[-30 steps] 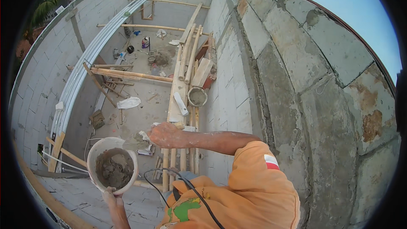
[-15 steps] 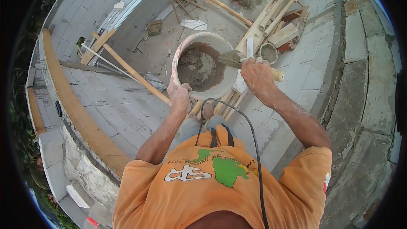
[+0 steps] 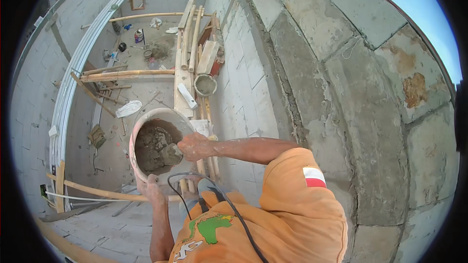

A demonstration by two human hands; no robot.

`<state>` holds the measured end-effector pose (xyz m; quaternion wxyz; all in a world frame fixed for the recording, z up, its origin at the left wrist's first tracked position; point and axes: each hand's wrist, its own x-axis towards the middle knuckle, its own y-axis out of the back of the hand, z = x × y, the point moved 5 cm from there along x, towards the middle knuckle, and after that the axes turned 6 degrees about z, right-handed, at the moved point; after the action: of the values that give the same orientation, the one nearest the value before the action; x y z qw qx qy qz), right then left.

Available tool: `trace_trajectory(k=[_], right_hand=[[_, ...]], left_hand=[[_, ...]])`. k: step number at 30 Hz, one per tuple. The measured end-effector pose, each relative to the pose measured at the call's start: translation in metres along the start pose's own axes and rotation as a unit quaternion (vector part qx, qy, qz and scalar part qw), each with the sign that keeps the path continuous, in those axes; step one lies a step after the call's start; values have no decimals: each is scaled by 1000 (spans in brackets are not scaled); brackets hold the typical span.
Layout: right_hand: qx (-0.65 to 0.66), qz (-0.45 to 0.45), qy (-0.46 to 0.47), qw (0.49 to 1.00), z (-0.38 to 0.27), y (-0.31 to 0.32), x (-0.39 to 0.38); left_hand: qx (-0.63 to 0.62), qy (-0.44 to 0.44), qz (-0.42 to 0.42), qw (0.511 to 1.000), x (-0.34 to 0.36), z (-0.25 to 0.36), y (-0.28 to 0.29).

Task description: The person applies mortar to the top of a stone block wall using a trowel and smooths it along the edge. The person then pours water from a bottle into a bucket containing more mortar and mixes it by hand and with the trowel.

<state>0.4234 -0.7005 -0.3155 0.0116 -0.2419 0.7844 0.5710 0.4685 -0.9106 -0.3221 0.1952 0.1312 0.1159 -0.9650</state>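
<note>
A round whitish bucket (image 3: 183,125) holds wet grey mortar (image 3: 150,147), and its inner wall is smeared with it. At the bucket's near rim, my left hand (image 3: 153,190) is closed on the edge; part of its fingers is hidden. My right hand (image 3: 195,147) wraps round the handle of a trowel (image 3: 171,155) at the right side of the bucket. The trowel's mortar-coated blade is inside the bucket, over or against the mortar. The handle itself is mostly covered by my fingers.
Planks and bamboo poles (image 3: 191,44) run away ahead, with a small mortar-filled pail (image 3: 205,85) and a white block (image 3: 187,96) on or beside them. A rough block wall (image 3: 331,92) rises at right. Metal channels (image 3: 80,73) lean left. Bamboo bars (image 3: 131,74) cross a lower floor.
My view has swung to the right, so the bucket appears further left. The trowel blade has gone from the bucket's right rim to inside it. My left hand still grips the rim.
</note>
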Motion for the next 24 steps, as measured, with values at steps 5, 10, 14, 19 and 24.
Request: trace_trajectory(k=[5, 10, 14, 19, 24], right_hand=[[20, 44, -68, 997, 5, -1, -47], [-22, 88, -73, 993, 7, 15, -87], [-66, 123, -60, 988, 7, 41, -114], [-205, 195, -80, 956, 62, 49, -110], [-274, 197, -111, 935, 86, 45, -96]], left_hand=[[86, -12, -83, 993, 7, -11, -6], [48, -14, -114, 992, 6, -18, -25], [-32, 39, -130, 990, 3, -25, -40], [-15, 71, -155, 985, -3, -43, -75], [-13, 56, -222, 973, -6, -42, -123]])
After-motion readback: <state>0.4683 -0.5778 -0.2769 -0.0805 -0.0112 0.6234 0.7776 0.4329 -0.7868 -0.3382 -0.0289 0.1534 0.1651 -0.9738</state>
